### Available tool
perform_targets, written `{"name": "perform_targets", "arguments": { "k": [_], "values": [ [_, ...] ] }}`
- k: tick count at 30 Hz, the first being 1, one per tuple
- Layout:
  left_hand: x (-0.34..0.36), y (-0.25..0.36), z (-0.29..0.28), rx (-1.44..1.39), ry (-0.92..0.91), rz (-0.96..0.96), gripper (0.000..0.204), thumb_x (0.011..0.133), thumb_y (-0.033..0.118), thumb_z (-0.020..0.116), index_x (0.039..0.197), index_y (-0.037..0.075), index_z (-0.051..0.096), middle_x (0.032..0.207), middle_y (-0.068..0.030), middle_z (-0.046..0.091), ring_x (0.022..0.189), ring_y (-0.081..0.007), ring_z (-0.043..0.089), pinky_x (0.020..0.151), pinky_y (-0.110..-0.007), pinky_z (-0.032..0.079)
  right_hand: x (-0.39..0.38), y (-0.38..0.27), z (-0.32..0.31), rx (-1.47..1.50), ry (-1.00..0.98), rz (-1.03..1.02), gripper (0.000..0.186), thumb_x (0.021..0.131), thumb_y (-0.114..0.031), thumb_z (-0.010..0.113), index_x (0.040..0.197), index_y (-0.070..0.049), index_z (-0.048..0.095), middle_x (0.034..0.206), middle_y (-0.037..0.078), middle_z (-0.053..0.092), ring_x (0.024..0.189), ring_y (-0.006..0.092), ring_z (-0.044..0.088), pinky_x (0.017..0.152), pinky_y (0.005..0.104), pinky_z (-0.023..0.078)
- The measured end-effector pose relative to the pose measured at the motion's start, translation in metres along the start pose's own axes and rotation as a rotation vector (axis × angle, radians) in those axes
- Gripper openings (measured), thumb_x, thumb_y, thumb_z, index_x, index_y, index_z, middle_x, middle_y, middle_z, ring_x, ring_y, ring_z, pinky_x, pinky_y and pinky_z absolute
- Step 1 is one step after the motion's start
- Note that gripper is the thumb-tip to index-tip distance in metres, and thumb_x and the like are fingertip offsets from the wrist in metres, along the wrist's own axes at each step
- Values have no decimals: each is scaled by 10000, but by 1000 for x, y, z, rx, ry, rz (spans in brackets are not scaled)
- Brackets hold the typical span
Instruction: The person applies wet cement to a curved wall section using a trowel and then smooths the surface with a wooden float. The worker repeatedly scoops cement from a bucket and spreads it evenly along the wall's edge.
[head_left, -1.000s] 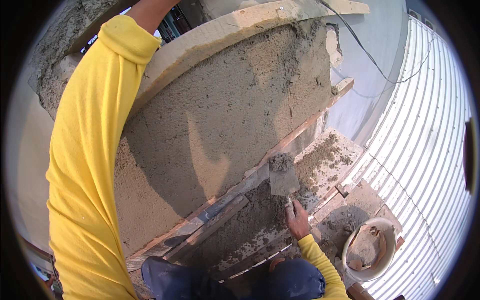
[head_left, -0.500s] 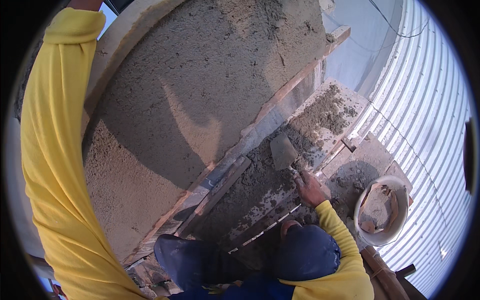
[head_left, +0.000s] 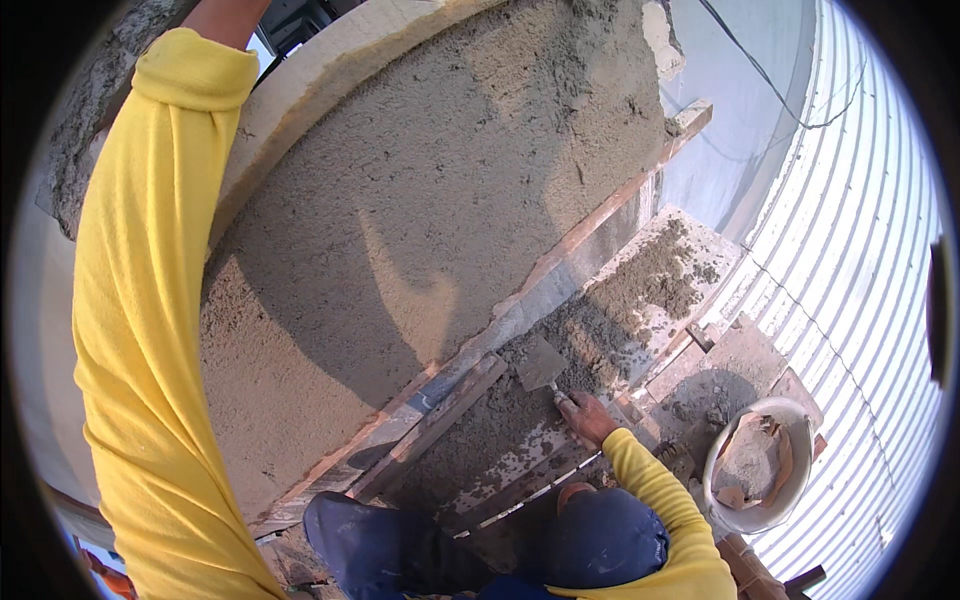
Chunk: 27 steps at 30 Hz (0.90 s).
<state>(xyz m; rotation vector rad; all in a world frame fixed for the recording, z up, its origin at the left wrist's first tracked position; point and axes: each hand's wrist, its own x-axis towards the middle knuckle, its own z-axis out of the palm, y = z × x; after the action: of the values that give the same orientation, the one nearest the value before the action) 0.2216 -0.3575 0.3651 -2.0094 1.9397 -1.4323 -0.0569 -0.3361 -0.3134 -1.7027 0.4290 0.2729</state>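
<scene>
My right hand (head_left: pixel 590 417) is closed round the handle of a flat-bladed trowel (head_left: pixel 540 364). The blade rests on or just over the grey mortar (head_left: pixel 650 285) spread along a board, close to the end of a wooden batten (head_left: pixel 440 425). My left arm, in a yellow sleeve (head_left: pixel 150 330), reaches up along the left side; its hand is past the top edge, out of sight. Between my arms stands a broad surface of wet, rough mortar (head_left: pixel 400 190), with a pale curved border (head_left: pixel 320 70) on its upper left and a straight wooden edge (head_left: pixel 590 225) below.
A whitish bucket (head_left: pixel 715 480) with dry grey material and torn brown paper stands on boards at right. Corrugated metal sheeting (head_left: pixel 840 260) lies beyond it. A dark cable (head_left: pixel 755 70) hangs at the upper right. My knees (head_left: pixel 610 535) in dark trousers are at the bottom.
The trowel in my right hand has moved left along the mortar, toward the batten and the wooden edge. The view has shifted, so most of the scene sits lower.
</scene>
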Motion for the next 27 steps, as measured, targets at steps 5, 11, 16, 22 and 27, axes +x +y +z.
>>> {"name": "perform_targets", "arguments": {
  "k": [5,11,16,22,27],
  "values": [
    [11,18,-3,-33,52,-50,236,915,213,757,1007,-5,748,857,-231,733,785,-360,719,727,-439,548,-35,-4,-13,226,286,-122,370,1066,-356,595,1137,5,628,853,126,626,790,238,639,736,393,514],
    [5,3,-4,3,145,97,209,900,218,750,957,17,734,906,-206,720,861,-390,712,761,-480,552,-34,-122,-103,143,1016,-568,333,1071,-246,613,1309,-19,565,877,104,634,797,219,617,731,383,512],
    [2,10,13,9,156,111,206,912,231,732,951,29,721,940,-200,718,920,-412,700,832,-507,541,-3,-232,-235,-167,1470,-708,415,1087,-286,604,1395,-17,531,1152,280,716,1015,470,714,851,506,559],
    [8,2,6,-19,127,96,234,931,248,713,993,23,733,962,-215,726,947,-425,701,854,-516,538,30,-292,-299,-550,1447,-739,314,1020,-191,625,1287,-47,546,1126,267,700,986,486,697,820,556,562],
    [2,-3,11,18,146,120,268,936,258,709,1009,2,740,974,-234,732,930,-430,709,860,-508,543,11,-299,-272,-723,1348,-762,307,998,-95,575,1295,-30,533,1102,265,696,934,469,714,767,539,579]
  ]
}}
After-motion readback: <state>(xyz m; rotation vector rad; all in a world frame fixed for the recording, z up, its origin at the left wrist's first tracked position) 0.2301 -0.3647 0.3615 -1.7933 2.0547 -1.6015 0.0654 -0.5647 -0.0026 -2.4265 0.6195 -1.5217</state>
